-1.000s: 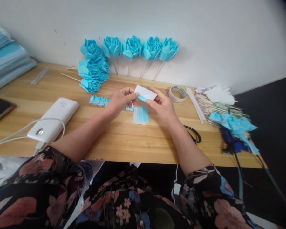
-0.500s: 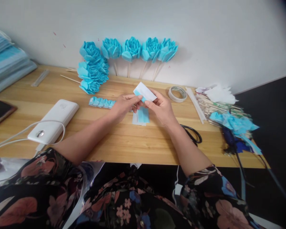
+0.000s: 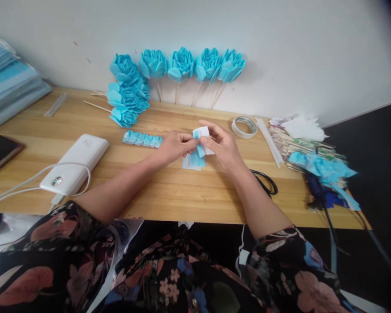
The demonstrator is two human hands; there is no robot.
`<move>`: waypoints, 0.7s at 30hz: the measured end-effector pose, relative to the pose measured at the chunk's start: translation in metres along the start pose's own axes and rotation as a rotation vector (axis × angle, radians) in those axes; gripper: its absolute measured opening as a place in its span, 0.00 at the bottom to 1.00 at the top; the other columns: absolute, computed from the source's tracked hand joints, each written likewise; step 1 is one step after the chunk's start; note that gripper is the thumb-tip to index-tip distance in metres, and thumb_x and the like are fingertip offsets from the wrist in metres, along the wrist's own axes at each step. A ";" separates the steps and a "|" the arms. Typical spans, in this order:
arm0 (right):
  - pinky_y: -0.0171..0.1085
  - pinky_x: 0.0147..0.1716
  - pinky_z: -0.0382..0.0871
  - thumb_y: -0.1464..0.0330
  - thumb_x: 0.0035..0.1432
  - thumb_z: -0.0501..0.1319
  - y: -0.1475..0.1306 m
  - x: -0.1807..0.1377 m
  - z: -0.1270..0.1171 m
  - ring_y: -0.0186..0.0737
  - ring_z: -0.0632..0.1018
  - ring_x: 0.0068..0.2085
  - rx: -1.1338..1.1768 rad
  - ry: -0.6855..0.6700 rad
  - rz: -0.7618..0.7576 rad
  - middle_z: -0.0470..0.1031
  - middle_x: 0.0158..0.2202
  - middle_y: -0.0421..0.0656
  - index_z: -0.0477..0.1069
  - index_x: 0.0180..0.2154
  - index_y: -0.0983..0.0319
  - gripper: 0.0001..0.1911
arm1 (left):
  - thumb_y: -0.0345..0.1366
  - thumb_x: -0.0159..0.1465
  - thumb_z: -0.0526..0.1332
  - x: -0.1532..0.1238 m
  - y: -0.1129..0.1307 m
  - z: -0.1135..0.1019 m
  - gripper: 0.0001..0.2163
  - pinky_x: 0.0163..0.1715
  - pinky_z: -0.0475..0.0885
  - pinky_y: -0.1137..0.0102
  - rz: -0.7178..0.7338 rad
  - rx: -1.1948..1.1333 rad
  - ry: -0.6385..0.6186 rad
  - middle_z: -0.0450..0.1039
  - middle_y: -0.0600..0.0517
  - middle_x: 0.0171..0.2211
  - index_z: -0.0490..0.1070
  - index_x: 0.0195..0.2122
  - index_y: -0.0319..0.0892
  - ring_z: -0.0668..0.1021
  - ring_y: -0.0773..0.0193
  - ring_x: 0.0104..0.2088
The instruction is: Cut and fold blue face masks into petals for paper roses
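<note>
Over the middle of the wooden table (image 3: 169, 195), my left hand (image 3: 175, 145) and my right hand (image 3: 222, 145) both pinch a small blue and white paper piece (image 3: 202, 139), which is partly folded between the fingertips. Just below it, a small stack of blue and white paper pieces (image 3: 193, 161) lies flat on the wood. A row of folded blue petals (image 3: 142, 139) sits to the left of my left hand.
Blue paper flowers on sticks (image 3: 182, 65) lean on the wall. A white power bank (image 3: 74, 163) with cable and a phone (image 3: 0, 152) lie left. A tape roll (image 3: 244, 127), scissors (image 3: 265, 182) and a pile of sticks and scraps (image 3: 313, 156) lie right.
The paper piece was held out flat between both hands; now it is folded smaller and held lower, closer to the stack. The hands have drawn together.
</note>
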State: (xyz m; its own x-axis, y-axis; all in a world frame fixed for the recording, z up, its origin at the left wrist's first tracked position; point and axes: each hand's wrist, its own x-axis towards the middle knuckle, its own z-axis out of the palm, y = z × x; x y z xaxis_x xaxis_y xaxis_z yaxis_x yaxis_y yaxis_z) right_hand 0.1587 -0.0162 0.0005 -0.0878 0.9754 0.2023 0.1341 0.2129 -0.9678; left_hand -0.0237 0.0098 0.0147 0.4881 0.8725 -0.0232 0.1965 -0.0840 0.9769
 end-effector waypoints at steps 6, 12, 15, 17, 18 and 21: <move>0.34 0.28 0.66 0.56 0.52 0.71 -0.007 -0.003 0.004 0.32 0.72 0.29 0.015 -0.035 0.063 0.73 0.29 0.37 0.75 0.35 0.60 0.16 | 0.33 0.59 0.59 0.000 -0.006 0.004 0.11 0.23 0.58 0.73 0.090 0.103 -0.034 0.63 0.57 0.18 0.67 0.19 0.39 0.65 0.72 0.21; 0.34 0.26 0.62 0.56 0.55 0.68 -0.010 -0.004 0.005 0.31 0.67 0.27 -0.063 0.034 0.022 0.69 0.26 0.36 0.72 0.29 0.60 0.15 | 0.36 0.59 0.61 0.000 -0.006 0.005 0.15 0.24 0.55 0.72 0.188 0.103 -0.058 0.57 0.57 0.18 0.62 0.17 0.40 0.61 0.71 0.22; 0.34 0.26 0.61 0.56 0.56 0.67 -0.009 -0.004 0.005 0.31 0.66 0.26 -0.089 0.061 0.001 0.68 0.25 0.36 0.72 0.29 0.60 0.15 | 0.36 0.59 0.62 -0.001 -0.003 0.005 0.16 0.24 0.54 0.72 0.214 0.099 -0.053 0.55 0.58 0.18 0.59 0.17 0.41 0.59 0.72 0.22; 0.34 0.26 0.61 0.55 0.57 0.67 -0.006 -0.004 0.006 0.31 0.66 0.26 -0.099 0.083 -0.012 0.69 0.26 0.36 0.73 0.29 0.59 0.14 | 0.35 0.59 0.63 -0.001 -0.002 0.005 0.17 0.24 0.55 0.72 0.226 0.101 -0.042 0.56 0.57 0.17 0.59 0.16 0.41 0.60 0.72 0.22; 0.34 0.26 0.62 0.55 0.57 0.67 -0.004 -0.004 0.005 0.32 0.67 0.26 -0.103 0.095 -0.018 0.70 0.26 0.36 0.74 0.30 0.59 0.14 | 0.35 0.59 0.63 -0.002 -0.001 0.005 0.17 0.23 0.56 0.73 0.223 0.101 -0.038 0.58 0.57 0.17 0.60 0.16 0.41 0.61 0.72 0.21; 0.34 0.26 0.62 0.54 0.56 0.68 0.000 -0.002 0.005 0.32 0.67 0.26 -0.119 0.129 -0.037 0.72 0.26 0.37 0.75 0.31 0.59 0.15 | 0.37 0.60 0.64 -0.003 0.001 0.004 0.17 0.21 0.58 0.74 0.159 0.081 -0.045 0.61 0.57 0.16 0.62 0.17 0.41 0.64 0.72 0.19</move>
State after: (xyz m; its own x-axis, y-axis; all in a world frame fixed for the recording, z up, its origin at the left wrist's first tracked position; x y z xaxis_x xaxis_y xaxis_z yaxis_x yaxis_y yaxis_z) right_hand 0.1537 -0.0190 -0.0008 0.0315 0.9645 0.2623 0.2492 0.2465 -0.9365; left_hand -0.0211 0.0053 0.0143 0.5554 0.8231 0.1187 0.1811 -0.2591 0.9487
